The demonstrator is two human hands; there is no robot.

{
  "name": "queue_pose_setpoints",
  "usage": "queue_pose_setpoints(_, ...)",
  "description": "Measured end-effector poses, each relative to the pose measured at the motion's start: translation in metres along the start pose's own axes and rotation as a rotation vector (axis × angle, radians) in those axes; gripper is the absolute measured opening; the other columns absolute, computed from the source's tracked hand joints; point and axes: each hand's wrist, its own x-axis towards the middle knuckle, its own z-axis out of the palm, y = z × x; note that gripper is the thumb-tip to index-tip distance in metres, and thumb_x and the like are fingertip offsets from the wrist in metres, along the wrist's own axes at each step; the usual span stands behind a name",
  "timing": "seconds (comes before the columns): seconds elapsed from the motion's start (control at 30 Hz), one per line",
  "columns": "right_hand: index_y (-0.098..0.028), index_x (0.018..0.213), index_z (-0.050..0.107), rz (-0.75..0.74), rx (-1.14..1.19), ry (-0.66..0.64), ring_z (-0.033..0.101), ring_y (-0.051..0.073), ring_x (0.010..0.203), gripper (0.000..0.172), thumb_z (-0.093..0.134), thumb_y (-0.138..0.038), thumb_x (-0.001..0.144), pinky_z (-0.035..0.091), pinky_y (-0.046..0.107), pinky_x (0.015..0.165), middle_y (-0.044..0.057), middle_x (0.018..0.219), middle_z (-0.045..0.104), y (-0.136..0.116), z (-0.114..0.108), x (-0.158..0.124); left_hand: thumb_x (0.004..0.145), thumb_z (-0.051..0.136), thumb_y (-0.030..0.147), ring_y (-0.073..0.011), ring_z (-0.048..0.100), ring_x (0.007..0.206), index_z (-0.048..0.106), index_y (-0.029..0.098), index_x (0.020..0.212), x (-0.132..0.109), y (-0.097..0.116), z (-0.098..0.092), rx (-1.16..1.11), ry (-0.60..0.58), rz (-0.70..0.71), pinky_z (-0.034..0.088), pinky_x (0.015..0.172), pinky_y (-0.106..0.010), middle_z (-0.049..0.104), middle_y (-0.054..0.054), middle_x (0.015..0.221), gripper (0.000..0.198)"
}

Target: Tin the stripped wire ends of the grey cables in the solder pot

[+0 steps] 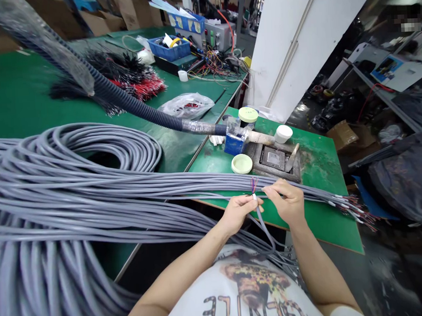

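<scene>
My left hand (236, 213) is closed on the end of a grey cable (265, 230), whose tail bends down towards my body. Thin red, blue and dark wires (253, 185) fan upward out of the stripped end, above a short white section. Close by on the right, my right hand (288, 201) is closed with thumb and forefinger pinched together beside the wires. Whatever it pinches is too small to make out. Behind both hands a bundle of grey cables (205, 180) runs across the green bench, ending at the right in bare coloured wires (356, 211).
Large coils of grey cable (101, 135) fill the left. A ribbed hose (142, 109) reaches over to a blue box (234, 145) beside a square metal pot (274, 159). Around it stand a pale green shallow dish (242, 164) and a white cup (283, 133). Bundled black and red wires (123, 78) lie behind.
</scene>
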Motion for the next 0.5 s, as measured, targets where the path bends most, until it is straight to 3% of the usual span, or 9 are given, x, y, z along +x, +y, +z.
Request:
queue_pose_setpoints(0.33, -0.023, 0.073, 0.069, 0.068, -0.006, 0.009, 0.054, 0.014, 0.063, 0.013, 0.061, -0.021, 0.083, 0.045, 0.032, 0.065, 0.0, 0.066, 0.06, -0.007, -0.009, -0.015, 0.066, 0.078, 0.041, -0.0115, 0.058, 0.058, 0.074, 0.012, 0.078, -0.01, -0.001, 0.006, -0.181, -0.055, -0.112, 0.044, 0.065, -0.025, 0.067, -0.005, 0.063, 0.031)
queue_pose_setpoints(0.43, -0.024, 0.082, 0.069, 0.006, -0.021, -0.023, 0.057, 0.016, 0.069, 0.01, 0.06, -0.019, 0.083, 0.047, 0.034, 0.069, 0.001, 0.073, 0.064, -0.009, -0.011, -0.018, 0.065, 0.079, 0.042, -0.0118, 0.058, 0.058, 0.073, 0.012, 0.079, -0.012, 0.002, 0.007, -0.177, -0.052, -0.117, 0.044, 0.065, -0.026, 0.066, -0.005, 0.063, 0.033)
queue_pose_setpoints(0.5, -0.026, 0.094, 0.069, -0.098, -0.051, -0.087, 0.06, 0.018, 0.079, 0.018, 0.058, -0.015, 0.084, 0.049, 0.036, 0.074, 0.003, 0.083, 0.067, -0.009, -0.014, -0.02, 0.066, 0.078, 0.04, -0.0116, 0.057, 0.059, 0.073, 0.012, 0.079, -0.011, 0.006, 0.008, -0.19, -0.051, -0.102, 0.044, 0.064, -0.025, 0.066, -0.005, 0.063, 0.032)
